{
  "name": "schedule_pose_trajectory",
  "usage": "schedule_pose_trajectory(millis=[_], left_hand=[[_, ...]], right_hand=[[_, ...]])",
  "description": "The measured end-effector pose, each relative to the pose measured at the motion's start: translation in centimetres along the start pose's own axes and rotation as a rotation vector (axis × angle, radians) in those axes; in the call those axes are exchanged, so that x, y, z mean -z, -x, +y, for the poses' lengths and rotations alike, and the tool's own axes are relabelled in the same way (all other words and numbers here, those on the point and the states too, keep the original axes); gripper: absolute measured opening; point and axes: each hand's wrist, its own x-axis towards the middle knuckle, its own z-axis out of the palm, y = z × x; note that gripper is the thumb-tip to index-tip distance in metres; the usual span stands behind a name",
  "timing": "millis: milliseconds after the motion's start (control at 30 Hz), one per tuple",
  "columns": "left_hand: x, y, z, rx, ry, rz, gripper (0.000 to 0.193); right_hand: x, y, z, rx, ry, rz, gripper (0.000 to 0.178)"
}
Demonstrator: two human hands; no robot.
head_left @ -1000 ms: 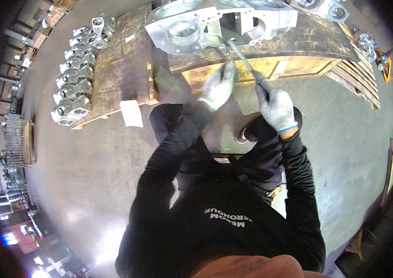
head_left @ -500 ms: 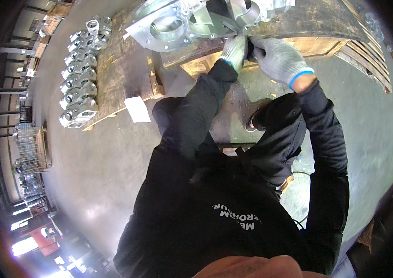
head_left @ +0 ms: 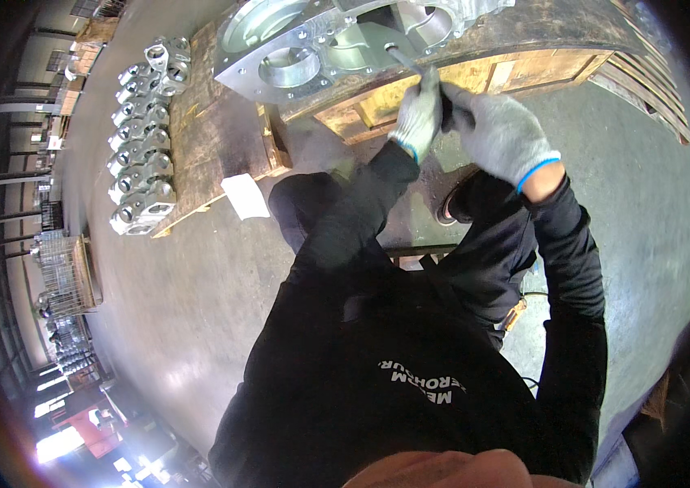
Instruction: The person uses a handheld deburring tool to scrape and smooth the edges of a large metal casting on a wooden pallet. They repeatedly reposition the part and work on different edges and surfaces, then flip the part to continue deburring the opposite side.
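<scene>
A large silvery metal casting (head_left: 289, 68) with round bores and small holes rests at the top of the view. From my hands a thin grey rod-tipped tool (head_left: 404, 58) reaches up to its near face, the tip by a small hole. My left hand (head_left: 416, 112), in a white knit glove, is closed around the tool just below the rod. Against it, my gloved right hand (head_left: 509, 137) is closed on the tool's dark rear part. Both hands hide most of the tool, so its exact kind cannot be made out.
The casting lies on a worn wooden bench (head_left: 548, 37). To the left, several smaller metal castings (head_left: 143, 154) stand in rows along a wooden platform (head_left: 206, 122). A white sheet (head_left: 245, 196) hangs at its corner. Wooden slats (head_left: 646, 102) lie at right; my legs are below.
Both hands have come slightly down from the casting, still closed together. More of the tool's rod now shows between my left hand and the casting.
</scene>
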Motion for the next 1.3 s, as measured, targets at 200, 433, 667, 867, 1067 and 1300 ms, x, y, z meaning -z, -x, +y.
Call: schedule_pose_trajectory(millis=[200, 433, 667, 867, 1067, 1300], left_hand=[[1.7, -0.7, -2.3, -0.052, -0.197, -0.013, 0.054], [3.1, -0.1, -4.6, -0.155, -0.289, 0.013, 0.066], [1.8, -2.1, -1.7, -0.257, -0.134, 0.080, 0.056], [2.6, 0.2, -1.7, -0.044, -0.479, 0.041, 0.079], [4.9, 1.8, 3.5, -0.520, -1.167, 0.165, 0.054], [14.9, 3.7, 13.7, -1.425, -1.375, 0.777, 0.030]], right_hand=[[-5.3, 1.4, 0.8, -0.025, -0.019, 0.110, 0.046], [-9.8, 3.5, -0.5, -0.102, -0.069, 0.202, 0.054], [-6.3, 0.8, -1.3, -0.092, 0.061, 0.217, 0.048], [-8.0, 2.0, -1.5, -0.155, -0.009, 0.147, 0.051], [-8.4, 1.3, -0.5, -0.212, -0.197, 0.210, 0.063], [-9.2, -0.6, -2.9, -0.322, -0.994, 0.276, 0.058]])
